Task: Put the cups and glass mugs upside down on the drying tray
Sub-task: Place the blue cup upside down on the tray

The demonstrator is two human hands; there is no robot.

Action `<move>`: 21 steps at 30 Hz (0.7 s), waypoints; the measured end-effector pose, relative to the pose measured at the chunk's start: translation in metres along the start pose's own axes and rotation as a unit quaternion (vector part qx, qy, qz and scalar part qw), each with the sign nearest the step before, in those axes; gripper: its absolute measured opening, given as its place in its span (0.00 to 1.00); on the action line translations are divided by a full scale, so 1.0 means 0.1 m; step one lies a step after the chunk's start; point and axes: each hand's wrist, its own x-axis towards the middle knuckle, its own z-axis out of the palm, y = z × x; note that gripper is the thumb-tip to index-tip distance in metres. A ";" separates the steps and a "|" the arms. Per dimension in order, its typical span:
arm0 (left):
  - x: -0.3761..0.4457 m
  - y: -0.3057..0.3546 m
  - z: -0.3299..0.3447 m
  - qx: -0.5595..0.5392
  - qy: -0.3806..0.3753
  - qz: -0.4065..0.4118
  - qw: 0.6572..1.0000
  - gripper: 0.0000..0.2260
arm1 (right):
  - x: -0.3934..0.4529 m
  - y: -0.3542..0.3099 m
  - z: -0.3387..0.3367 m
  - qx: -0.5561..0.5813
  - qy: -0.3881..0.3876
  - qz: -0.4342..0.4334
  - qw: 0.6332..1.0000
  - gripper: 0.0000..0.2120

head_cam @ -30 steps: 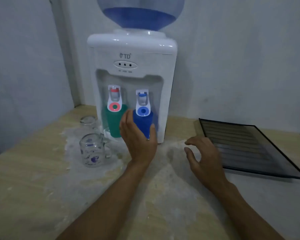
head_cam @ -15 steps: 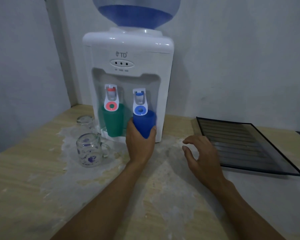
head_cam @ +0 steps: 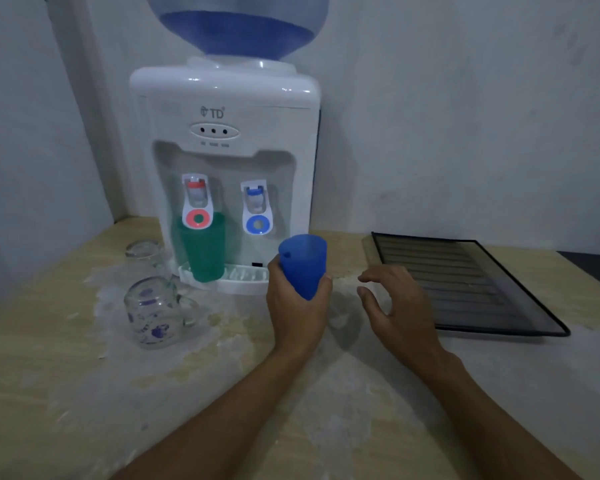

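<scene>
While the left hand (head_cam: 297, 315) is gripping the blue cup (head_cam: 302, 265), it is now lifting clear of the water dispenser (head_cam: 222, 161), away from the blue tap

Right hand (head_cam: 394, 308) is hovering open beside the empty drying tray (head_cam: 471, 289); the dispenser is showing "TD"; the green cup (head_cam: 203, 252) and two glass mugs (head_cam: 153, 313) are waiting upright
</scene>
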 end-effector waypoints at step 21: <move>-0.18 0.15 0.50 0.025 -0.181 0.197 0.963 0.32 | -0.16 0.80 -0.62 -0.052 0.034 0.069 0.996 0.11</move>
